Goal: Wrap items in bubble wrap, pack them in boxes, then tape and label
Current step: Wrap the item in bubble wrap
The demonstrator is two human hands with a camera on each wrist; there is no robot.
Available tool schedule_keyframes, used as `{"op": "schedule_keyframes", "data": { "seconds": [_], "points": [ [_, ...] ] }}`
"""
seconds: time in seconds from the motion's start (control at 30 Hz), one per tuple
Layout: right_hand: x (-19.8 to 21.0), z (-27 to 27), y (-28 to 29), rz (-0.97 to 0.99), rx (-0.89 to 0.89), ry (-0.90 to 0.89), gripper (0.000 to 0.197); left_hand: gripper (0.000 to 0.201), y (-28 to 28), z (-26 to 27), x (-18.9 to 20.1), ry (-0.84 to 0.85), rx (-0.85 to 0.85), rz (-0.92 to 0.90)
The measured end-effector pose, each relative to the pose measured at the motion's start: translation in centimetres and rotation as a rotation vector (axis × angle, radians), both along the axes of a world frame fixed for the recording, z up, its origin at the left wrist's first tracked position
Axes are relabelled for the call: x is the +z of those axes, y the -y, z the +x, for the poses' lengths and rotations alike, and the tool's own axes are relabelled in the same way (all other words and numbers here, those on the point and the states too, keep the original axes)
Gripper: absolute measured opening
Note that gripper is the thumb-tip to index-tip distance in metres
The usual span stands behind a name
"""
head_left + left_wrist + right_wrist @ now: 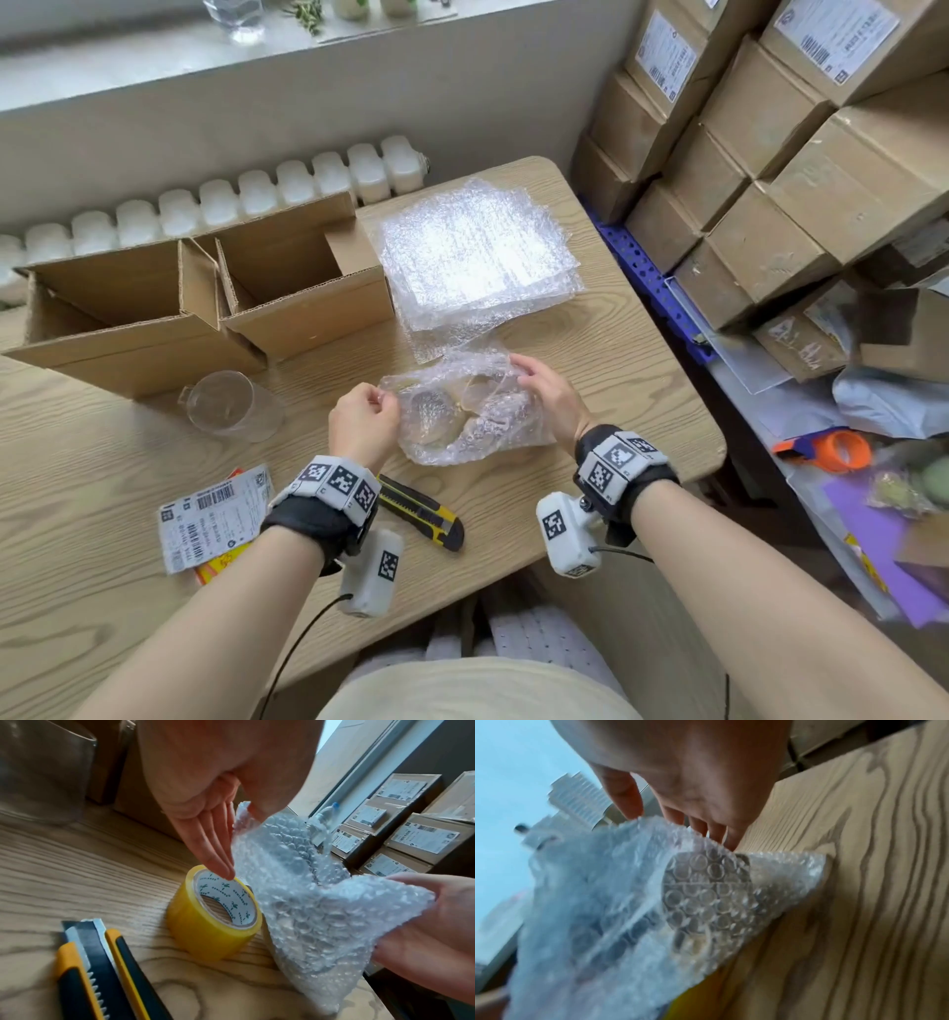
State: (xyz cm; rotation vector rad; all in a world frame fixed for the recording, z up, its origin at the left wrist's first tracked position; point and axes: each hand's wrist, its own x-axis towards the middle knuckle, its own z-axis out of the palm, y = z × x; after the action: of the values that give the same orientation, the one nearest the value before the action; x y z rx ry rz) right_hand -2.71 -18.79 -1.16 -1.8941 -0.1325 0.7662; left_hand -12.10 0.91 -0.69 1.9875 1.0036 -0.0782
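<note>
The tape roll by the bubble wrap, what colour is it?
Yellow, with a white inner core printed in green. The tape roll shows best in the left wrist view.

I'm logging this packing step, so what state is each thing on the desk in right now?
bubble wrap bundle: partly wrapped, held by left hand and right hand
cardboard boxes: open
utility knife: lying flat, blade state unclear
tape roll: untouched, beside bundle
clear cup: on its side, unwrapped

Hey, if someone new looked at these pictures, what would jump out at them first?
Both hands at the table's middle: the left hand pinches and the right hand grips a crumpled bubble wrap bundle. Behind it lies a shiny stack of bubble wrap sheets, with two open cardboard boxes to its left.
</note>
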Motion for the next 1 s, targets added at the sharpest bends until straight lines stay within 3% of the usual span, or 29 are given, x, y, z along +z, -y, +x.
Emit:
{"op": "schedule_keyframes", "data": {
  "seconds": [0.07, 0.13, 0.27, 0.33, 0.5, 0.67, 0.83, 0.9, 1.0],
  "points": [
    [-0.3, 0.3, -0.1, 0.025, -0.103, -0.012, 0.053, 0.017, -0.2, -0.5, -0.4, 0.005, -0.004, -0.052],
    [-0.8, 0.4, 0.0, -0.093, -0.074, 0.036, 0.046, 0.015, -0.5, -1.1, -1.2, 0.026, -0.010, -0.143],
    [-2.4, -0.2, -0.3, -0.333, 0.141, 0.093, 0.102, 0.025, -0.9, -2.0, -2.0, 0.085, 0.030, -0.241],
    [-3.0, -0.6, -1.0, -0.419, 0.096, 0.183, 0.107, 0.023, -0.4, -2.3, -1.6, 0.086, 0.014, -0.289],
    [-3.2, -0.9, -2.5, -0.585, 0.009, 0.358, 0.090, 0.022, 1.4, -3.1, -0.6, 0.087, -0.056, -0.368],
    [-1.8, 0.6, -2.4, -0.479, -0.081, 0.326, 0.074, 0.022, 1.9, -3.9, -0.1, 0.059, -0.021, -0.442],
    [-0.8, 0.3, -0.7, -0.425, -0.064, 0.256, 0.075, 0.014, 1.1, -3.0, 0.8, 0.121, -0.161, -0.177],
    [-0.1, -0.5, -0.1, -0.428, -0.082, 0.319, 0.063, 0.021, 0.9, -2.2, 1.6, 0.186, -0.235, -0.111],
    [1.1, -2.1, 0.2, -0.391, -0.085, 0.507, 0.030, 0.012, 0.8, -0.9, 2.7, 0.281, -0.297, -0.006]
  ]
}}
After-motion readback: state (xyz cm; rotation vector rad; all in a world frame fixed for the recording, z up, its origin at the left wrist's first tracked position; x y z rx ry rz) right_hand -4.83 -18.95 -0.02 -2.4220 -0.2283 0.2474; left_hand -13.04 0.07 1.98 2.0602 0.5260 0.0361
